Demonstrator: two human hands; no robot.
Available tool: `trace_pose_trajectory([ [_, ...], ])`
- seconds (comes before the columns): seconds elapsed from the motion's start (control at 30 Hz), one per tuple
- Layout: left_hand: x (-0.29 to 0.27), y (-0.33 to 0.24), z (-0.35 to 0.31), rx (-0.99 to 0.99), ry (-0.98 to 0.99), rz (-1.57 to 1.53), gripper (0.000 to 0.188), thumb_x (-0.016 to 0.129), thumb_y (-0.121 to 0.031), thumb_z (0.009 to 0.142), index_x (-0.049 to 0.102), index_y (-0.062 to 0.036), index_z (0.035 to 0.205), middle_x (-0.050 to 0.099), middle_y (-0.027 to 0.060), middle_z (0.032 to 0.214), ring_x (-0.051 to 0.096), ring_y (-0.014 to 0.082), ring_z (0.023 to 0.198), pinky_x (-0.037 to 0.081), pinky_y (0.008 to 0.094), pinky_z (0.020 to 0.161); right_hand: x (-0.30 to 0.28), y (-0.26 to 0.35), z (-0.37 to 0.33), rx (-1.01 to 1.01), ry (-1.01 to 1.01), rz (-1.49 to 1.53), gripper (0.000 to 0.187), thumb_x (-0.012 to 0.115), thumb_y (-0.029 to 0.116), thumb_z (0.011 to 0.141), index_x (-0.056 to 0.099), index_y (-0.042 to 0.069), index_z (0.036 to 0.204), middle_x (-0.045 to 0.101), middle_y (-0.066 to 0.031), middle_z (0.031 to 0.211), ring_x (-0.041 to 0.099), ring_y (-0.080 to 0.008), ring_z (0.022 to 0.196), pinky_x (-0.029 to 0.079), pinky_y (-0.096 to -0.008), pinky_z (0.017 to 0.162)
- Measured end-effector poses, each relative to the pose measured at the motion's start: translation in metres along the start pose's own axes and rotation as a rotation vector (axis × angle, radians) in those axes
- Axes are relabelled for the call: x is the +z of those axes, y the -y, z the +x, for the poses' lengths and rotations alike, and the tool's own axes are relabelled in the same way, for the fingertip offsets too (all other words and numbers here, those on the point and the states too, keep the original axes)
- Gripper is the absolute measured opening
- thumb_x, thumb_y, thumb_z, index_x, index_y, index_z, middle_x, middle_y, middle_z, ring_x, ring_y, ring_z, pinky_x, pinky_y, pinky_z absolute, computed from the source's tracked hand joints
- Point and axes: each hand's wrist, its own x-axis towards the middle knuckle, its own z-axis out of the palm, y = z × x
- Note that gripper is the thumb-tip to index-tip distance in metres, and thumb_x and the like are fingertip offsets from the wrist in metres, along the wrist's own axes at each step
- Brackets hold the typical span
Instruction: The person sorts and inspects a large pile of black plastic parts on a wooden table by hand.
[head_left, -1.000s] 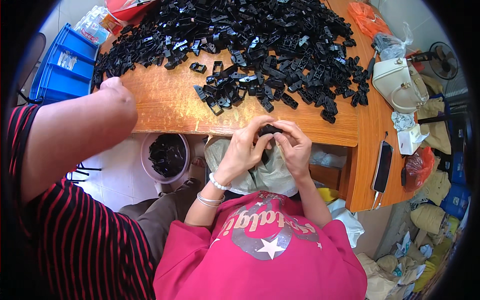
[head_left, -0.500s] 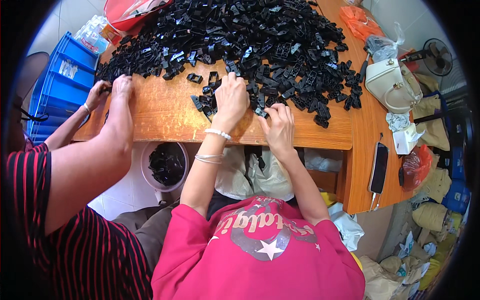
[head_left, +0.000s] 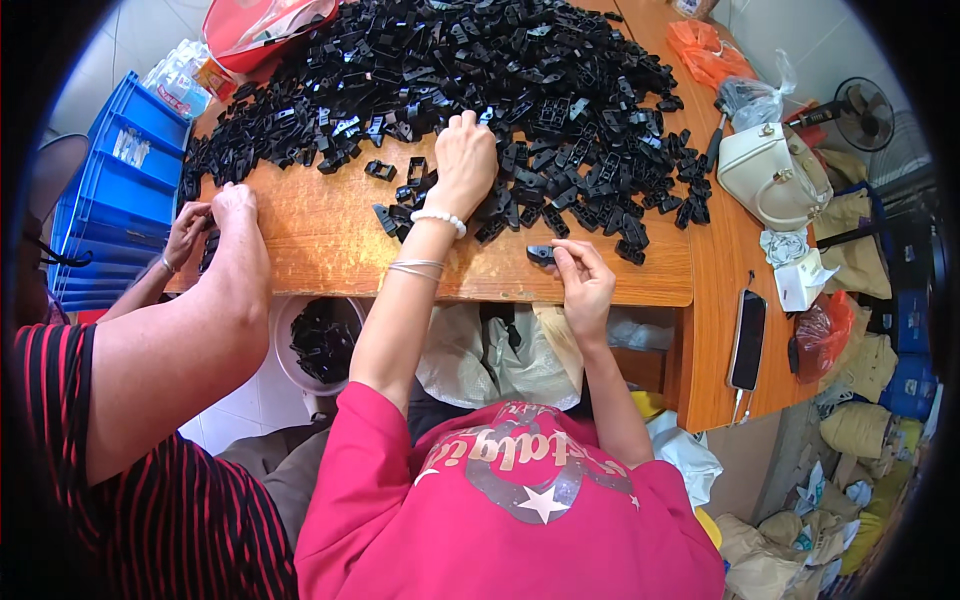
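A big heap of small black plastic parts (head_left: 440, 60) covers the far half of the wooden table (head_left: 330, 230). My left hand (head_left: 466, 155), with a white beaded bracelet at the wrist, reaches to the near side of the heap with its fingers curled down. Whatever those fingertips grip is hidden behind the hand. Close to the table's front edge, my right hand (head_left: 586, 280) pinches one black plastic part (head_left: 541, 255) between thumb and fingers, apart from the heap. Two loose parts, one of them a small open black frame (head_left: 380, 170), lie left of my left forearm.
At my left a co-worker's hands (head_left: 215, 215) work at the table edge beside blue crates (head_left: 115, 190). Below the edge stand a pink bucket (head_left: 285, 340) of black parts and white sacks (head_left: 455, 360). On the right lie a phone (head_left: 748, 340), a cream handbag (head_left: 765, 175) and plastic bags.
My left hand has moved farther into the heap. My right hand has drawn back toward the table edge with a black part. The co-worker's hands have come nearer the edge.
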Motion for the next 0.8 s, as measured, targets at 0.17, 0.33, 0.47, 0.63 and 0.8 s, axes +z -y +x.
trace_pose_trajectory([
  [0.17,-0.021,-0.019,-0.021,-0.142,0.032,-0.454,0.022,0.068,-0.011,0.070,0.052,0.0020,0.078,0.054,0.0168,0.084,0.056,0.0286,0.080,0.049,0.0360,0.069,-0.004,0.010,-0.002,-0.045,-0.042,-0.032,0.022,0.057,-0.004,0.087,0.060,-0.006,0.109,0.055,-0.0088,0.110,0.058,-0.0149,0.099,0.048,-0.0254,0.088],
  [0.33,-0.049,-0.059,-0.092,-0.402,0.318,-0.928,0.036,0.076,-0.009,0.069,0.049,-0.0001,0.090,0.060,0.0080,0.071,0.053,0.0109,0.058,0.045,0.0283,0.053,0.008,0.022,-0.003,-0.118,-0.032,0.093,0.012,0.055,-0.007,0.087,0.059,-0.006,0.098,0.054,-0.0090,0.110,0.057,-0.0147,0.101,0.047,-0.0268,0.090],
  [0.47,-0.053,-0.060,-0.119,-0.484,0.392,-1.589,0.060,0.064,-0.001,0.084,0.036,0.0021,0.137,0.054,0.0037,0.085,0.061,0.0107,0.070,0.052,0.0231,0.061,0.013,0.018,-0.005,-0.135,-0.001,0.048,0.012,0.056,-0.006,0.087,0.060,-0.005,0.098,0.055,-0.0097,0.110,0.057,-0.0145,0.099,0.048,-0.0262,0.087],
  [0.63,-0.061,-0.037,-0.125,-0.625,0.600,-1.792,0.063,0.062,-0.001,0.086,0.030,0.0040,0.140,0.064,0.0156,0.089,0.068,0.0231,0.072,0.057,0.0271,0.064,0.005,0.028,-0.008,-0.101,0.113,0.066,0.013,0.057,-0.006,0.086,0.061,-0.005,0.098,0.056,-0.0102,0.111,0.058,-0.0146,0.099,0.049,-0.0259,0.085],
  [0.8,-0.065,-0.039,-0.130,-0.613,0.619,-1.777,0.031,0.067,0.000,0.082,0.054,0.0037,0.110,0.066,0.0114,0.074,0.065,0.0166,0.056,0.049,0.0208,0.046,0.011,0.038,-0.015,-0.153,0.147,-0.090,0.013,0.061,-0.006,0.081,0.065,-0.004,0.093,0.062,-0.0119,0.103,0.062,-0.0183,0.094,0.049,-0.0276,0.082],
])
